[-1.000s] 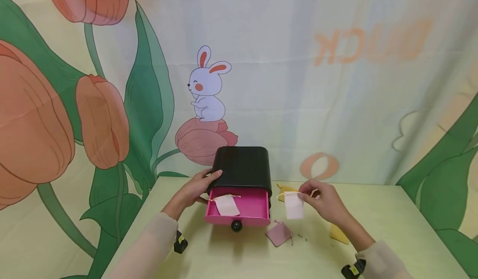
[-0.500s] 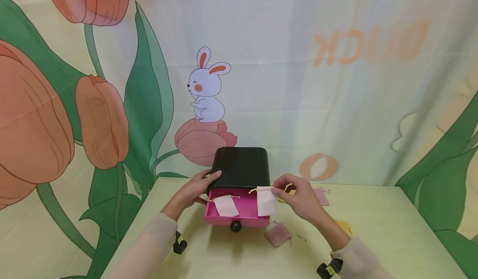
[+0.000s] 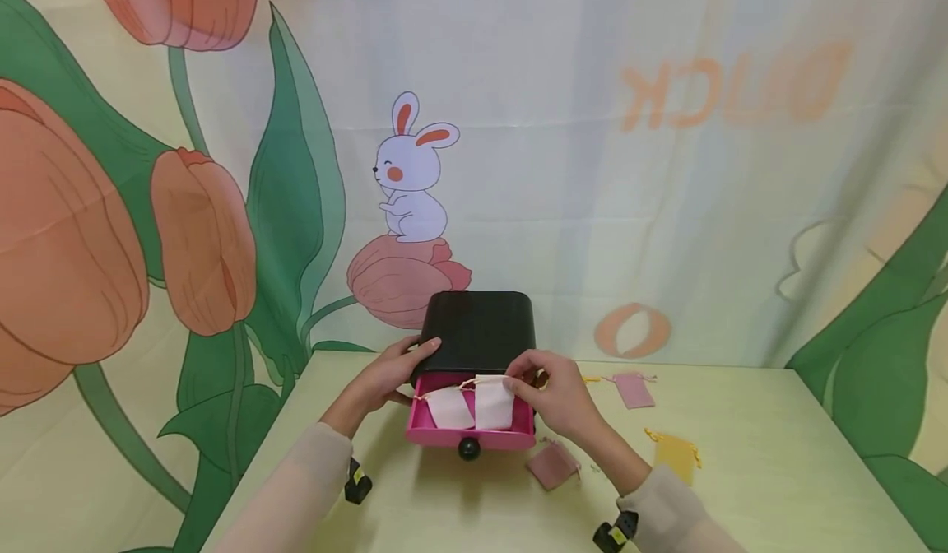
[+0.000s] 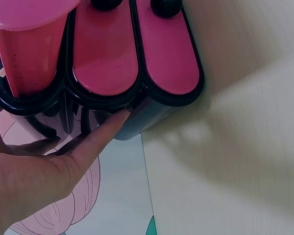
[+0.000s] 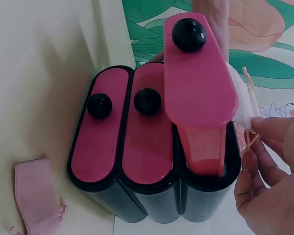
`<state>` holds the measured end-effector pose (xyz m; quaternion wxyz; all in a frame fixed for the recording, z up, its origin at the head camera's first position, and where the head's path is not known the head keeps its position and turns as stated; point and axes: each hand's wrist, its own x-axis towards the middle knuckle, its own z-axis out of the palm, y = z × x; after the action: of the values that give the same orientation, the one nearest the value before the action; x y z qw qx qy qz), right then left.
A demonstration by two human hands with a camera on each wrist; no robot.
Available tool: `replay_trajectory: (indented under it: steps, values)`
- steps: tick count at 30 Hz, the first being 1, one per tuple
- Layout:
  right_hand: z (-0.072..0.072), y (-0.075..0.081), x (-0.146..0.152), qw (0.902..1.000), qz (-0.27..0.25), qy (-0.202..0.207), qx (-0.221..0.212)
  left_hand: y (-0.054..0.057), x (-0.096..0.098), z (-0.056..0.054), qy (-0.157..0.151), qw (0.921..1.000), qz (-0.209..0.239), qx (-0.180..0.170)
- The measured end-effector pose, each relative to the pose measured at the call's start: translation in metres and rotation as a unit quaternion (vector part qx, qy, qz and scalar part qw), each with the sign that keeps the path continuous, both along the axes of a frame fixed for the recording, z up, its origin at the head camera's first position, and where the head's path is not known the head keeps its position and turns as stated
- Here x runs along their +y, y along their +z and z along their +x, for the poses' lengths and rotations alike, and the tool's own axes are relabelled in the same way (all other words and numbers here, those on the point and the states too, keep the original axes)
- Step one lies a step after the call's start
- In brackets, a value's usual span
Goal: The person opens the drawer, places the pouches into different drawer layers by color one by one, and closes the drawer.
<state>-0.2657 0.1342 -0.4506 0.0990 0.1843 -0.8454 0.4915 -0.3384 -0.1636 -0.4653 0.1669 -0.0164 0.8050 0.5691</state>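
A black chest of pink drawers (image 3: 477,331) stands on the table with its top drawer (image 3: 429,437) pulled out. My left hand (image 3: 385,372) steadies the chest's left side, thumb on the top edge; in the left wrist view its index finger lies straight along the black casing. Thumb and fingertips of my right hand (image 3: 559,397) pinch the drawstring end of a white drawstring pouch (image 3: 494,405) over the right half of the drawer. A second white pouch (image 3: 449,409) lies in the drawer's left half. The right wrist view shows the pinched cord beside the raised drawer front (image 5: 201,83).
Right of the chest lie a dusty-pink pouch (image 3: 554,465), a yellow pouch (image 3: 674,458) and a lighter pink pouch (image 3: 634,391). A yellow cord (image 3: 591,379) shows behind my right hand. A printed curtain (image 3: 555,166) hangs behind the table.
My right hand has carried the white pouch leftward from beside the chest to over the open drawer, uncovering the pouches at the right. My left hand has stayed put.
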Motion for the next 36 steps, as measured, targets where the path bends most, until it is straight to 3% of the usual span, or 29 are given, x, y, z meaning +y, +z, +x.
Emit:
replay_trajectory:
  steps: [19, 28, 36]
  values:
    - [0.006, 0.003, -0.003, 0.9998, 0.01, -0.012, 0.014, 0.0, 0.0, -0.001, -0.008, 1.0, 0.005, 0.003]
    - [0.04, 0.022, -0.02, 0.9982, -0.025, 0.054, -0.009, -0.001, -0.001, -0.002, -0.005, 1.0, 0.001, 0.001]
    - [0.075, 0.007, -0.036, 0.9855, -0.055, 0.133, -0.09, 0.0, -0.001, -0.001, -0.006, 1.0, 0.001, 0.003]
